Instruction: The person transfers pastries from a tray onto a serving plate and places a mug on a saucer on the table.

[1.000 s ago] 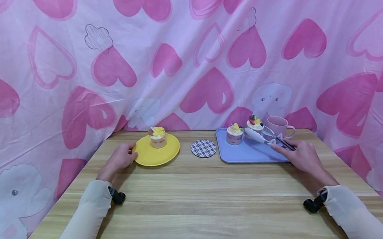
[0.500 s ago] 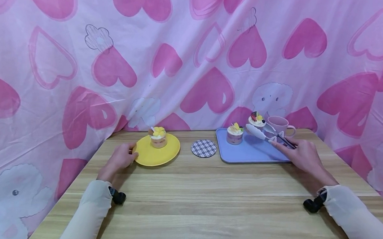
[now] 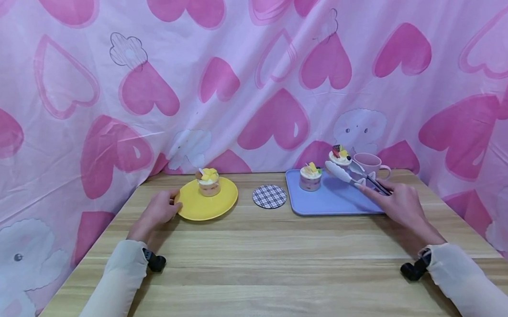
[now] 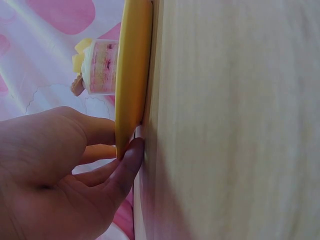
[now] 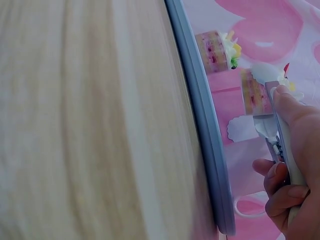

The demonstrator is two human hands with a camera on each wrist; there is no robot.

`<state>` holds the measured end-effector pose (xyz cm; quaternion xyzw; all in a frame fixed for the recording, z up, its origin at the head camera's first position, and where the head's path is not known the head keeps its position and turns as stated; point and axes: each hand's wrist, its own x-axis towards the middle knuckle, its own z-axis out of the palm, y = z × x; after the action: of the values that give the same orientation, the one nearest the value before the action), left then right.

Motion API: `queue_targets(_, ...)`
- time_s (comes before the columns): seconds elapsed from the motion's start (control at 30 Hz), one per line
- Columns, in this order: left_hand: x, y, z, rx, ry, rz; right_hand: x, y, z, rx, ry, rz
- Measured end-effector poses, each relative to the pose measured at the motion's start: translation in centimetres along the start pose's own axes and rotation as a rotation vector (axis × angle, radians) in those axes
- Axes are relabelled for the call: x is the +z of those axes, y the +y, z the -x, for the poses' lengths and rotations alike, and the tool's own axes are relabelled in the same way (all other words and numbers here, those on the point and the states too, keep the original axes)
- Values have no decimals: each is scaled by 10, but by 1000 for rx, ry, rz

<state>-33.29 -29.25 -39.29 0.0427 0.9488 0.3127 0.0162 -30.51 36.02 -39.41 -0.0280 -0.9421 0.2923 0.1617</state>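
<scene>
Yellow plate (image 3: 207,207), centre-left, is pinched by the left hand (image 3: 159,210); centre-right, the right hand (image 3: 402,207) grips tongs (image 3: 342,174) around a cake cup (image 3: 339,159).

Pale-tipped tongs (image 3: 342,173) slant above a blue tray (image 3: 342,203), clasping an upright fruit-topped dessert cup (image 3: 340,158) clear of it; a round yellow plate (image 3: 205,210) bearing another cup (image 3: 209,186) rests on the desk (image 3: 260,268).

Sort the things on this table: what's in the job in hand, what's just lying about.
In the job, it seems:
tongs, in the right hand
gripped cup, between them
yellow plate, pinched by the left hand
plated cup
blue tray
tray cup

Apparently just lying about:
checked coaster
pink mug
</scene>
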Motion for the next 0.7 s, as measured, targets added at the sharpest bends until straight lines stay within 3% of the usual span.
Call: queue_targets(0.7,0,-1,1,18,6,8,3,-13,0,-58,88,4)
